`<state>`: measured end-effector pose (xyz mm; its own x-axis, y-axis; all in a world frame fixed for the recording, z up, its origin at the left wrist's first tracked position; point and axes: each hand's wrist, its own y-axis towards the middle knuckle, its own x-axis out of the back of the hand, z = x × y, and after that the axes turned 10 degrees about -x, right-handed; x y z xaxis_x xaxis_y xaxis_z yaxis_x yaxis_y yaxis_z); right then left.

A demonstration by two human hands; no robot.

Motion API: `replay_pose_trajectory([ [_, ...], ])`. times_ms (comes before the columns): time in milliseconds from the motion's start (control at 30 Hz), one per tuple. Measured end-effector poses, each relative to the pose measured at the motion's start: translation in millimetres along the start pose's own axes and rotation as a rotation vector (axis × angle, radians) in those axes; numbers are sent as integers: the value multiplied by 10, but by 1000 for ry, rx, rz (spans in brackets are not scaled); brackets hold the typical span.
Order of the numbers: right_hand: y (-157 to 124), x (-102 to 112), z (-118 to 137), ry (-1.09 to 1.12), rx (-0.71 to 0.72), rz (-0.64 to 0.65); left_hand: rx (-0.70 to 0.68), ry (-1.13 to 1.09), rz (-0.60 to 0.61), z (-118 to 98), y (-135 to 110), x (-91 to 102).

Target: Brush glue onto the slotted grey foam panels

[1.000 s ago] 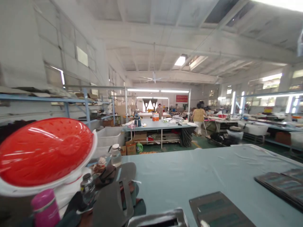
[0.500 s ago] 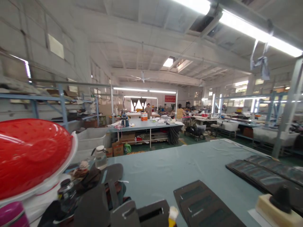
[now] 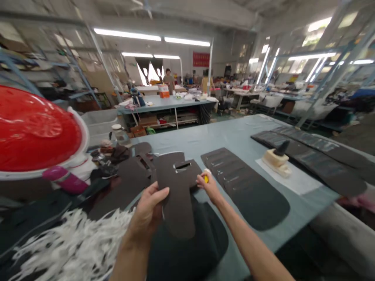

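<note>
My left hand grips the left edge of a dark flat cut-out panel, thumb on top. The panel has a narrow slot near its far end. My right hand is closed around a small brush with a yellow handle and pale bristles, at the panel's right edge. Under the held panel lies another dark panel. To the right rests a stack of slotted dark panels. More dark pieces lie to the left.
A pale block with a black cone-shaped top stands on white paper. More dark panels lie at the right. On the left are a red basin, a purple bottle, a jar and white strips.
My view has tilted down towards the blue-green table. Both hands and forearms are now in sight, the left on the panel and the right on the brush.
</note>
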<state>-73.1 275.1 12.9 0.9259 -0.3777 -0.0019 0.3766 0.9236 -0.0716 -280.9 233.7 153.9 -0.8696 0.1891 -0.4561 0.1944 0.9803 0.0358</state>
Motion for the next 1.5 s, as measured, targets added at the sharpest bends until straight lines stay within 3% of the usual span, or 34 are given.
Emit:
replay_pose_trajectory([
  [133, -398, 473, -13, 250, -263, 84, 45, -129, 97, 198, -159, -96],
  [300, -707, 960, -69, 325, -248, 49, 125, -271, 39, 483, -229, -150],
  [433, -642, 1381, -240, 315, -219, 6, 198, -273, -63, 822, -210, -215],
  [533, -432, 1859, -444, 166, -149, -141, 242, -237, -153, 1189, -152, -356],
  [633, -167, 2531, -641, -169, -88, -327, 291, -164, -154, 1720, -100, -655],
  [733, 65, 3315, -836, -590, -63, -438, 350, -66, -70, 2437, -103, -1061],
  [833, 234, 4023, -1065, -855, -45, -443, 400, 86, -60, 3231, -162, -1430],
  [933, 353, 4508, -1290, -964, -45, -421, 411, 256, -147, 3878, -238, -1677],
  [1000, 414, 4696, -1400, -983, -51, -416, 345, 360, -201, 4142, -273, -1779],
  [1067, 468, 4804, -1470, -979, -55, -403, 263, 486, -240, 4276, -287, -1846],
  [1167, 548, 4883, -1531, -972, -63, -390, 197, 655, -269, 4341, -272, -1902],
  [1367, 705, 4940, -1634, -953, -57, -383, 198, 817, -306, 4457, -208, -1928],
  [1500, 772, 4939, -1653, -1000, -98, -391, 180, 1022, -264, 4457, -195, -1978],
])
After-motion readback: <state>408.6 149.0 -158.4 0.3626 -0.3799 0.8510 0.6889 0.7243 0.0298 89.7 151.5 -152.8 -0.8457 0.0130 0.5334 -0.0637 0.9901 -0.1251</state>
